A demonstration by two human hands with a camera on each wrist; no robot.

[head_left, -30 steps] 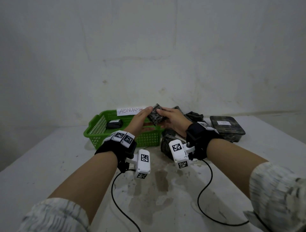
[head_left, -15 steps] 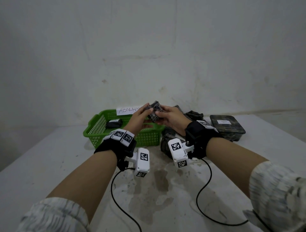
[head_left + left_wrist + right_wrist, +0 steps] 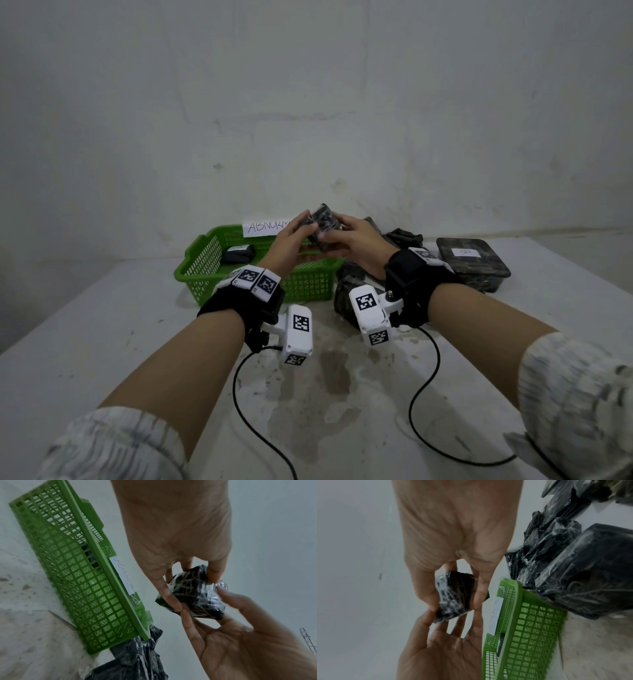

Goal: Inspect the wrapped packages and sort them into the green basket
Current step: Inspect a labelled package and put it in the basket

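Note:
A small dark package wrapped in clear film (image 3: 320, 222) is held up between both hands, above the right end of the green basket (image 3: 205, 240). My left hand (image 3: 306, 224) pinches its left side with thumb and fingers; the left wrist view shows this hand (image 3: 192, 585) gripping the package (image 3: 193, 597). My right hand (image 3: 330, 234) grips the other side; in its wrist view the right hand (image 3: 453, 601) has thumb and fingers curled round the package (image 3: 453, 595). The basket (image 3: 518, 601) carries a paper label (image 3: 267, 228) and holds one dark package (image 3: 238, 253).
A pile of dark wrapped packages (image 3: 346, 291) lies right of the basket, partly behind my right wrist. A larger wrapped black box with a white sticker (image 3: 472, 263) sits at the far right. The wall stands just behind; two cables trail over the stained table (image 3: 325, 394).
Both hands have risen slightly with the package and turned it between the fingers. The basket and pile have not moved.

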